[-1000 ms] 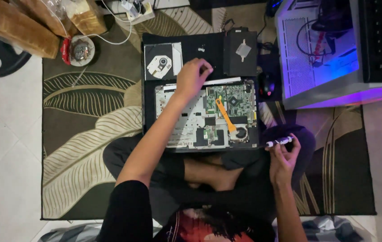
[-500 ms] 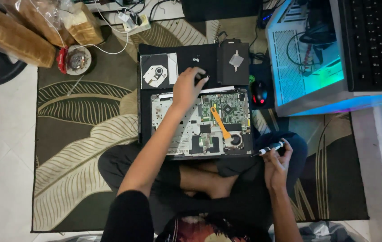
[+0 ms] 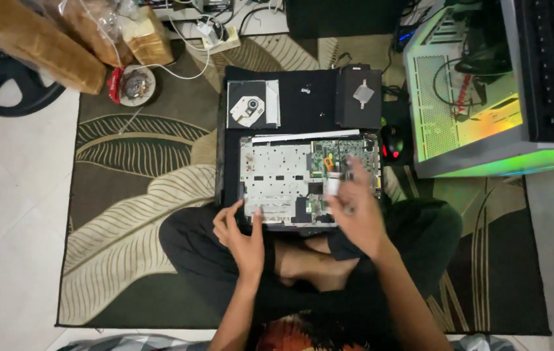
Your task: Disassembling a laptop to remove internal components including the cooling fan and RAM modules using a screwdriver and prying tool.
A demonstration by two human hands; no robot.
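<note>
Sitting cross-legged on rug (image 3: 127, 195), left hand (image 3: 241, 234) fingers spread on opened laptop (image 3: 277, 179) edge, right hand (image 3: 355, 211) blurred above board, grip unclear

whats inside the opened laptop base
Inside the laptop base: a silver metal frame on the left and a green circuit board on the right. The blurred right hand covers the board's lower part; the left hand rests at the front edge.

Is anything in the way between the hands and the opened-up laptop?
Nothing visible. The left hand already touches the opened laptop's near edge, and the blurred right hand hovers directly over its circuit board, holding something small.
</note>
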